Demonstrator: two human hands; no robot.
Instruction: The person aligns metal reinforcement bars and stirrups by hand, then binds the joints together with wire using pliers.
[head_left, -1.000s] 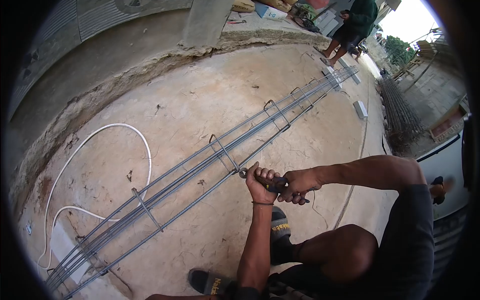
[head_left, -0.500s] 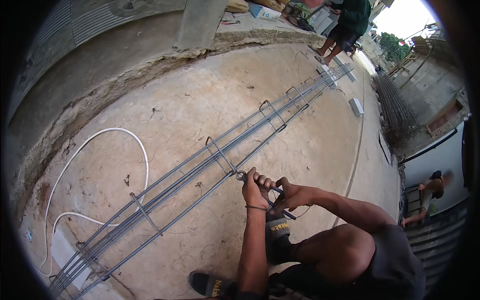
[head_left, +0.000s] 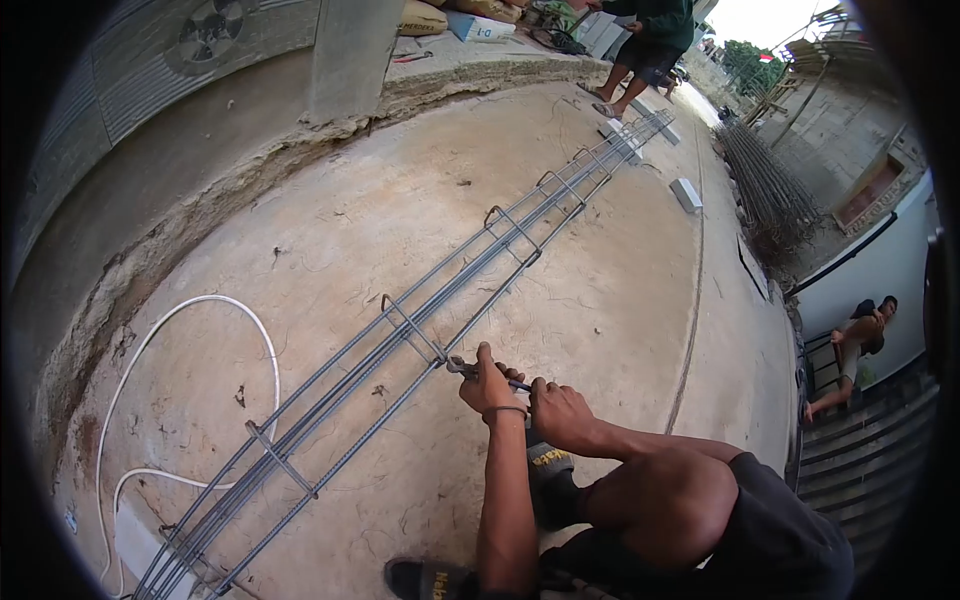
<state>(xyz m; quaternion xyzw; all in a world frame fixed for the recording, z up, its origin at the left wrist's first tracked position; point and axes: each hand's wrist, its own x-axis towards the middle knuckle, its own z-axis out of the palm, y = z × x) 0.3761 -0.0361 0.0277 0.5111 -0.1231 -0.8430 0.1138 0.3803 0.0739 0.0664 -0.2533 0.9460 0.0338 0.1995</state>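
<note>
My left hand (head_left: 485,385) is closed round a pair of dark metal pincers (head_left: 459,366) close to their head, its thumb pointing up. The jaws meet the corner of a bent stirrup (head_left: 413,328) where it crosses the near ribbed bar of a long rebar cage (head_left: 390,400). My right hand (head_left: 562,414) is wrapped round the handle end of the pincers. Fingers hide most of the handles. Any tie wire at that joint is too small to make out.
Pale blocks (head_left: 686,195) lie by the cage's far end, where a person (head_left: 650,40) stands. A white hose (head_left: 272,345) loops under the cage at left. Stacked rebar (head_left: 765,185) lies along the right, near a seated person (head_left: 862,335). A raised concrete ledge (head_left: 480,75) runs behind.
The pincer handles, spread apart before, have come closer together, and my right hand has closed round them. Both hands shifted slightly left and down in view as the camera turned.
</note>
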